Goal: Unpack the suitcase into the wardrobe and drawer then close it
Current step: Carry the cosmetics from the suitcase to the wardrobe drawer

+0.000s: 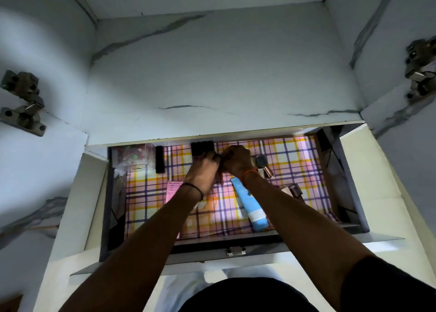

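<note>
Now two hands, left hand and right hand, are joined over the open drawer; whether their fingers grip anything cannot be told. One blue tube, one pink box and two black blocks are counted inside.

Both arms reach forward and down, the forearms drawing together so the hands meet. The left hand, a dark band at its wrist, has curled fingers. The right hand, an orange thread at its wrist, is curled too, touching the left; what they grip is hidden.

drawer open | left hand, right hand touching inside, fingers curled
</note>
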